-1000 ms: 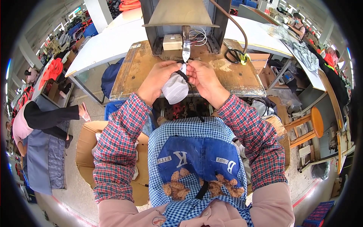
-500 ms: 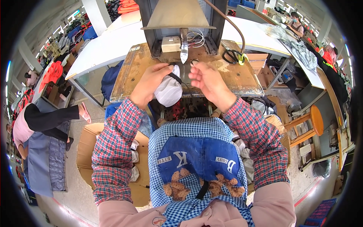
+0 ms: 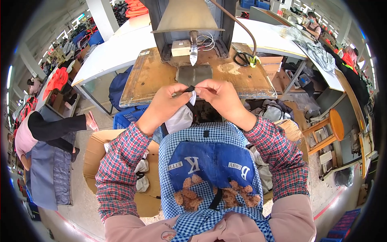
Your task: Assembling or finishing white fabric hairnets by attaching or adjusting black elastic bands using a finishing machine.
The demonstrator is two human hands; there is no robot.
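Close to the front edge of a worn wooden worktop [image 3: 149, 76], my two hands meet. My left hand [image 3: 166, 104] is closed on a pale grey-white fabric piece [image 3: 178, 121], whose body hangs below it. My right hand [image 3: 222, 99] pinches the upper end of the same piece, where a black strip [image 3: 190, 89] runs between the fingertips of both hands. Beyond them a pointed metal tip [image 3: 193, 59] hangs down from a machine with a beige hood [image 3: 189, 16]. Under that tip lies a dark metal plate [image 3: 194, 74].
Black-handled scissors [image 3: 243, 59] lie at the worktop's right. Cardboard boxes with fabric pieces flank my lap: one left [image 3: 93, 161], one right [image 3: 292, 131]. A blue crate [image 3: 127, 117] stands below the worktop. A wooden stool [image 3: 334, 124] is right; a person [image 3: 52, 125] bends at far left.
Both hands have come nearer to me, away from the metal tip, carrying the fabric piece. My right hand has moved left to meet my left hand. A black scrap now shows on my apron.
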